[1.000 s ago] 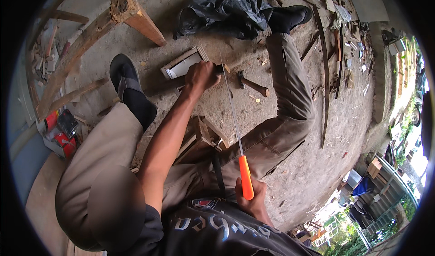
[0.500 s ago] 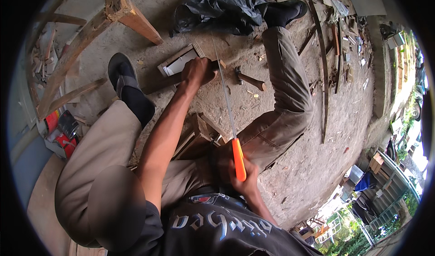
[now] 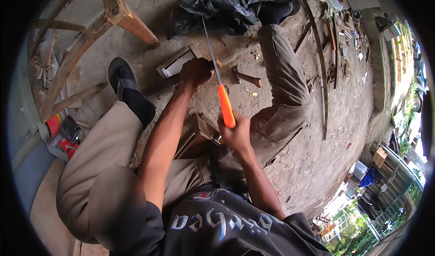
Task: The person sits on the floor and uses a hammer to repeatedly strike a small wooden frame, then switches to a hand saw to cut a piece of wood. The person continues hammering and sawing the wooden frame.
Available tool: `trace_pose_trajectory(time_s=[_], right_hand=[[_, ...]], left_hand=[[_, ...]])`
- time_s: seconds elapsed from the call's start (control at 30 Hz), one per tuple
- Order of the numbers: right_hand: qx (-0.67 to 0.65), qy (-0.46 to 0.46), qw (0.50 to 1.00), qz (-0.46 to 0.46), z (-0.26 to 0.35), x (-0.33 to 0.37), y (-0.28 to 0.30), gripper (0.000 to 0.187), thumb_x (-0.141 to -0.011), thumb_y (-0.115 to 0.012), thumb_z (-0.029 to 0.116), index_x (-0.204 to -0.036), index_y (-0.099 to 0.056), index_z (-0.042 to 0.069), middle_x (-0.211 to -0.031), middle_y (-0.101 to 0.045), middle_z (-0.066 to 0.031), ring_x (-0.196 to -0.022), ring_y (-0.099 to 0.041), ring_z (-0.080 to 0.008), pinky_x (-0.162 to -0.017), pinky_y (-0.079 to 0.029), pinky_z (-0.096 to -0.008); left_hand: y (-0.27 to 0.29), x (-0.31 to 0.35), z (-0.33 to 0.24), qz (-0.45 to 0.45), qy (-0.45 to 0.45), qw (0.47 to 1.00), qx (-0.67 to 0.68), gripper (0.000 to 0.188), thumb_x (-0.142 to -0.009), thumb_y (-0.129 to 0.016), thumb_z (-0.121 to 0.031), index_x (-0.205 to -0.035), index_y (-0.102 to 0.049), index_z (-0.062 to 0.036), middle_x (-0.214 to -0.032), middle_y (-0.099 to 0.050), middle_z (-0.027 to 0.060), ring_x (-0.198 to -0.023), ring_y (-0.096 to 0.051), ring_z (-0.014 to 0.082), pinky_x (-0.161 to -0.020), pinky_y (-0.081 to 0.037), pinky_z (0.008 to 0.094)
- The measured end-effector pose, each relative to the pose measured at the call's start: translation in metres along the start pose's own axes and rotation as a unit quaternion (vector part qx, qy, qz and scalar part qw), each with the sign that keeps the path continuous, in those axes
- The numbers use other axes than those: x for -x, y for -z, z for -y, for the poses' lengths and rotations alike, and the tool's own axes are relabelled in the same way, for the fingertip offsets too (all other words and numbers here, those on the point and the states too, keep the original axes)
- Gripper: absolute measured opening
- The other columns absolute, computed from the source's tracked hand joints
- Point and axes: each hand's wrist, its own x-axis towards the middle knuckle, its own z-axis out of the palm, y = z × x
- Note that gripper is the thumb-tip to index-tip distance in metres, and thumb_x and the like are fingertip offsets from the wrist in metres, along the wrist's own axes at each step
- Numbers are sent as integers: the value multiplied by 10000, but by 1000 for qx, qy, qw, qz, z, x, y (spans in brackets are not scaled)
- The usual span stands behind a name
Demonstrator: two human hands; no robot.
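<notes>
My right hand is closed around the orange handle of a handsaw. Its thin blade points away from me, the tip in front of a black plastic bag. The blade crosses close to the end of a dark wooden piece; I cannot tell how deep any cut is. My left hand grips that wooden piece just left of the blade. Beyond my left hand lies a shallow wooden box with a pale inside. To the right of the blade, a hammer rests on the ground.
The black plastic bag lies by my right foot. A wooden frame with legs stands at the far left. Between my legs is a wooden structure. Long strips and wood scraps lie along the right. Red cans sit at left.
My right hand has pushed the saw forward, away from my body, so the handle now sits nearer the wooden piece. My left hand keeps its place on the wood.
</notes>
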Motion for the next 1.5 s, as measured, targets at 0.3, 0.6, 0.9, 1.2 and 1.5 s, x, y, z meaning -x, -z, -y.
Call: trace_pose_trajectory(time_s=[0.3, 0.6, 0.9, 1.2, 1.5], right_hand=[[37, -13, 999, 20, 49, 12, 24, 81, -775, -657, 53, -765, -624, -20, -591, -573, -128, -558, -582, -114, -557, -476, -304], [19, 47, 997, 51, -21, 3, 12, 87, -768, -652, 71, -781, -631, -12, -603, -592, -146, -543, -635, -203, -567, -497, -340], [35, 98, 994, 42, 59, 13, 61, 62, -758, -637, 39, -755, -637, -22, -572, -572, -134, -516, -610, -173, -541, -479, -339], [30, -18, 997, 73, 10, -66, -4, 236, -772, -694, 184, -846, -645, -35, -652, -608, -225, -623, -653, -369, -637, -501, -414], [17, -8, 999, 51, 14, -62, -15, 117, -815, -658, 99, -803, -628, -14, -602, -578, -110, -563, -565, -119, -589, -481, -332]], left_hand=[[-10, -5, 7, -28, 8, 1000, -8, 234, -802, -623, -268, -787, -721, -56, -817, -703, 195, -795, -708, 358, -703, -576, 445], [-6, -11, 14, -21, -46, 998, -27, 260, -841, -581, -314, -866, -737, -108, -900, -720, 142, -847, -700, 355, -718, -569, 470], [-13, -8, 11, -64, 7, 998, -18, 300, -830, -583, -302, -814, -722, -36, -776, -701, 209, -741, -710, 368, -674, -569, 468], [-13, 7, -1, -2, -5, 1000, -28, 283, -848, -559, -335, -863, -726, -107, -842, -723, 133, -816, -706, 337, -711, -567, 449], [-17, 17, 1, -45, -7, 998, 41, 257, -875, -525, -262, -835, -725, -107, -835, -727, 128, -798, -713, 332, -685, -577, 437]])
